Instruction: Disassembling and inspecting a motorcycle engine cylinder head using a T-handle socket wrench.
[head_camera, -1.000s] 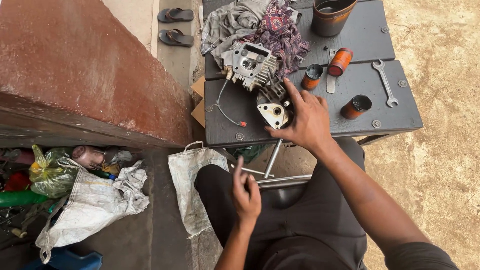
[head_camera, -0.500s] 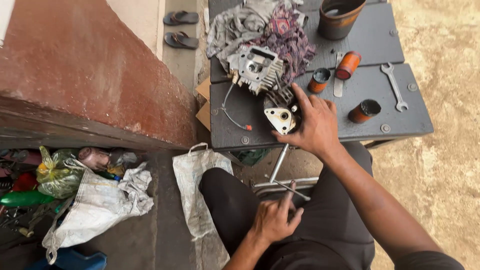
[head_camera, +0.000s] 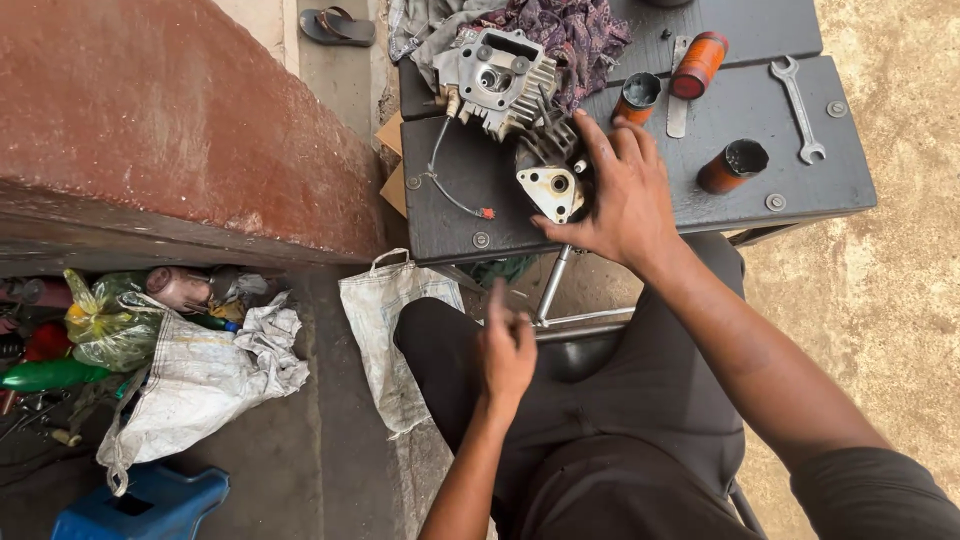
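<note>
**Meanwhile, the left hand lifts off the lap while the right stays on the engine part**

Since a second ago the left hand (head_camera: 507, 345) has moved: it was low by the knee, then down against the thigh, and now it is raised above the lap with its fingers loosely curled and slightly blurred. Whether it grips anything small cannot be told. The right hand (head_camera: 622, 195) has kept its place on the dark metal workbench (head_camera: 800, 185), fingers spread and wrapped over the finned engine part (head_camera: 552, 180), thumb below its pale flange. So the part looks to be steadied by one hand only, the other free.

That part lies at the bench's near edge, under the right palm and well apart from the left hand. Just beyond it sits a grey cylinder head (head_camera: 497, 80) on a patterned rag (head_camera: 575, 35). To the right are orange cylindrical pieces (head_camera: 733, 165) and an open-ended spanner (head_camera: 800, 95), untouched.
</note>
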